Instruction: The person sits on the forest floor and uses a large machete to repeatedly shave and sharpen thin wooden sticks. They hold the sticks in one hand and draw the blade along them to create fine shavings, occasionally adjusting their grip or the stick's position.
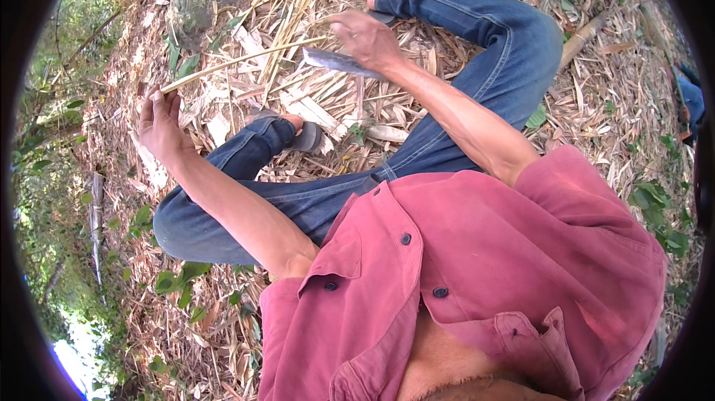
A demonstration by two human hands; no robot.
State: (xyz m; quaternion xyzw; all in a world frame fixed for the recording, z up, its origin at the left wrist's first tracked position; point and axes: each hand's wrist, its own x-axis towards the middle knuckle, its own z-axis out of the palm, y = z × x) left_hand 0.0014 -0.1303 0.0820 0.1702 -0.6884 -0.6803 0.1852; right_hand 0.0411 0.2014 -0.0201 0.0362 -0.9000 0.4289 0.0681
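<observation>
Where the thin bamboo strip (238,62) runs from the left-centre of the frame up toward the upper middle, it lies as one pale yellow line above the litter, its near end pinched in the left hand (160,127) and its far end reaching toward the blade (339,62) held by the right hand (369,40). Left hand: fingers curled and pressed together around the strip's end, thumb side up. Right hand: fingers folded shut around the handle of the knife, the grey blade pointing left toward the strip; whether the edge touches the strip cannot be told. Judgement on handling: the strip looks light, long and narrow, stiff along its length but likely to flex and whip if gripped only at one end; split bamboo edges tend to be sharp and splintery, so the flat faces are the safer place to hold, close to the end as here, with a second support nearer the blade if it sags. The surface appears dry, so probably not slippery. It could snap or split further along the grain if bent hard. Surroundings: the person sits with legs in blue jeans (477,36) crossed, sandals (309,137) on, wearing a red shirt (484,267); more cut bamboo strips (298,6) lie piled in the upper middle, over dry leaves (618,96) covering the ground.
</observation>
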